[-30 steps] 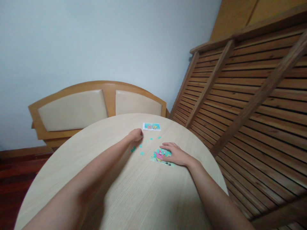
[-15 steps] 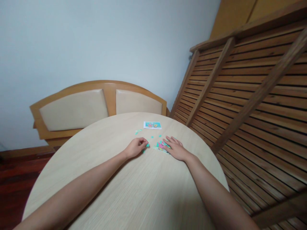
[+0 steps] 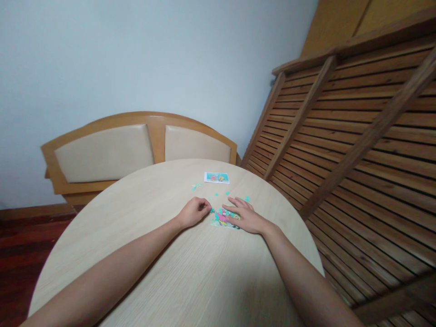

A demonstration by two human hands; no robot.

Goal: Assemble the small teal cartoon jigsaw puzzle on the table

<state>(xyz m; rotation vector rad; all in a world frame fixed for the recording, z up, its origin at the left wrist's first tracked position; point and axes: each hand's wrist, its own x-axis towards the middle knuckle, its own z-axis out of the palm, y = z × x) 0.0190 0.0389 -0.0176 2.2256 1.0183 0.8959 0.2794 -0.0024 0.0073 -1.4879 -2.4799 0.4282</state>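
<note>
A partly joined jigsaw puzzle point(image 3: 221, 218), pink, teal and yellow, lies flat on the round table. My right hand point(image 3: 247, 216) rests over its right side with fingers spread, hiding part of it. At the puzzle's upper left edge, my left hand point(image 3: 195, 212) pinches a small teal puzzle piece point(image 3: 212, 210) between thumb and fingers. Loose teal pieces lie beyond the hands, one piece point(image 3: 227, 193) above the puzzle and another piece point(image 3: 247, 199) just past the right fingers.
A small picture card point(image 3: 217, 177) lies toward the table's far side. Left of it are some pale green pieces point(image 3: 196, 186). A padded wooden headboard point(image 3: 105, 152) stands behind the pale round table point(image 3: 153, 272). A slatted wooden frame point(image 3: 340, 136) leans at the right.
The puzzle has slid left and nearer to me under my right hand, uncovering a teal piece beyond those fingers. My left hand still pinches its piece, now close against the puzzle's edge.
</note>
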